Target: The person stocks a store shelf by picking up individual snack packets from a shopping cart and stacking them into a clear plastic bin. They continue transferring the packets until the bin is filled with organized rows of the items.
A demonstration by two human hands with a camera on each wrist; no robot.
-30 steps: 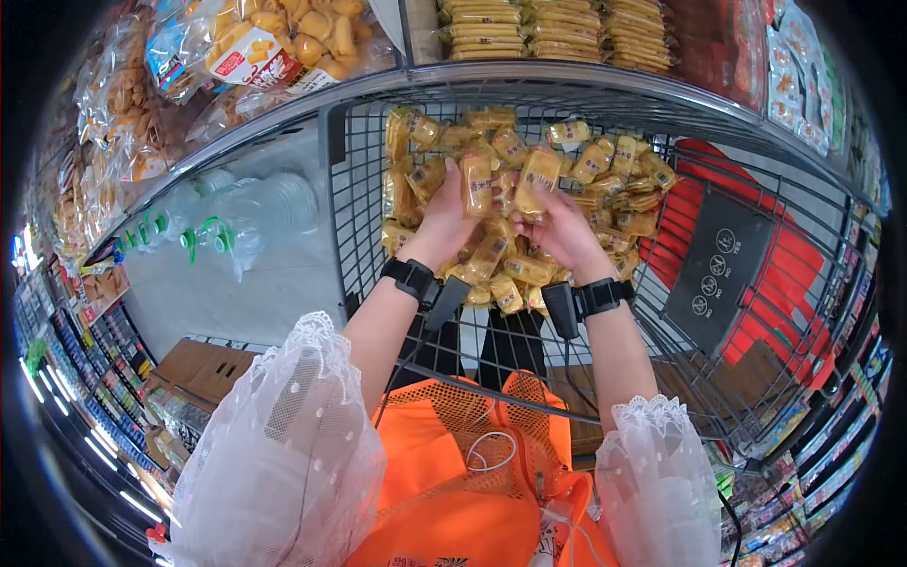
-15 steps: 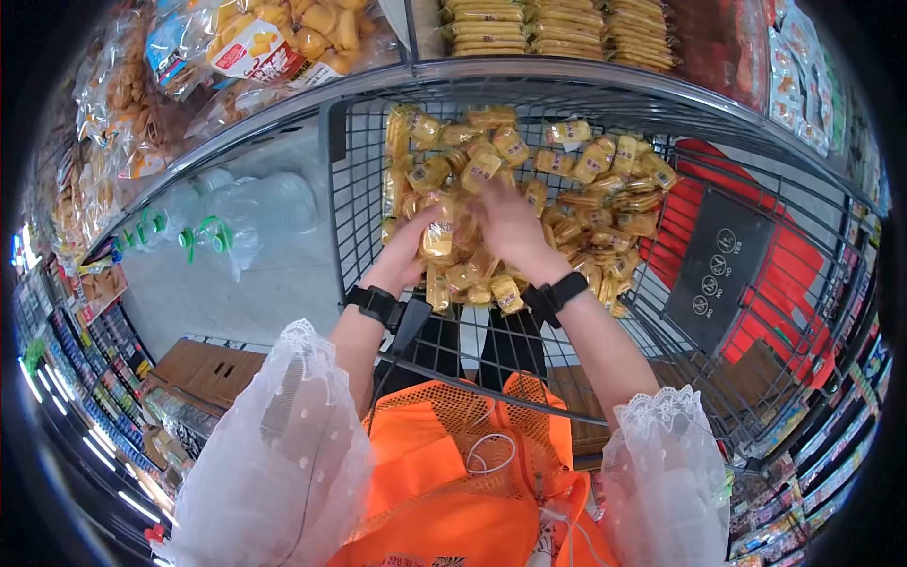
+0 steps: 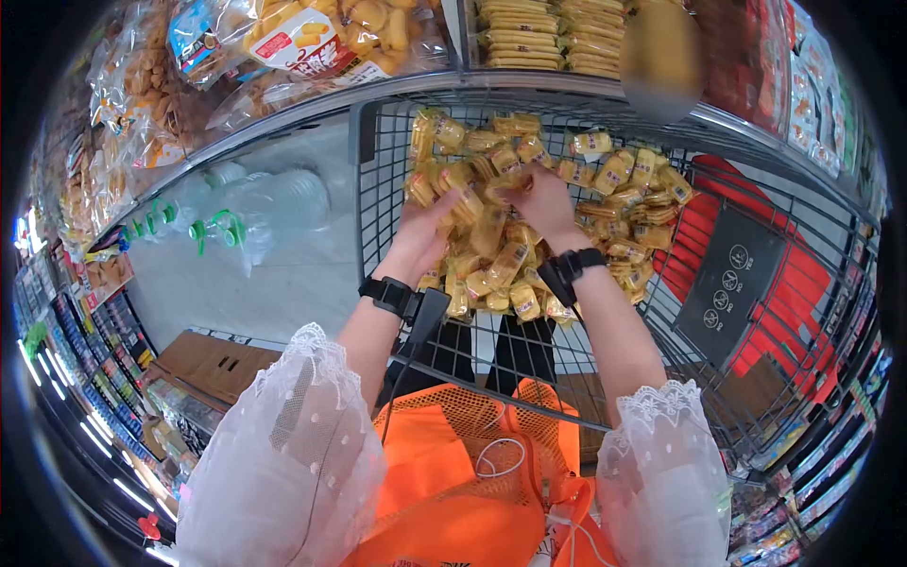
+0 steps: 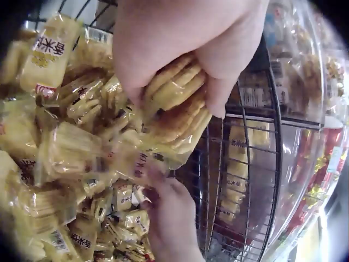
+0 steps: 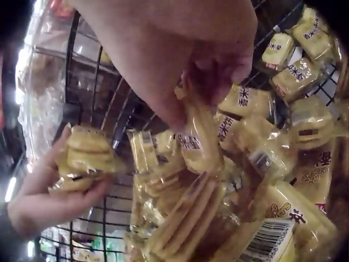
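Wrapped rice cracker packets in clear film lie heaped in a wire shopping cart. My left hand, at the left side of the heap, grips rice cracker packets between thumb and fingers, as the left wrist view shows close up. To its right, my right hand reaches over the pile with curled fingers. In the right wrist view it pinches one rice cracker packet by its wrapper, and the fingertips are partly hidden behind the hand. More loose packets lie to the right.
Beyond the cart runs a shelf edge with bagged snacks and stacked yellow packets. Large clear bottles lie left of the packets. A red child seat with a dark panel is at the cart's right.
Both hands first held packets near the heap's middle, then moved left. The left hand has since risen slightly with packets; the right has moved to the far part of the heap. The view has shifted slightly.
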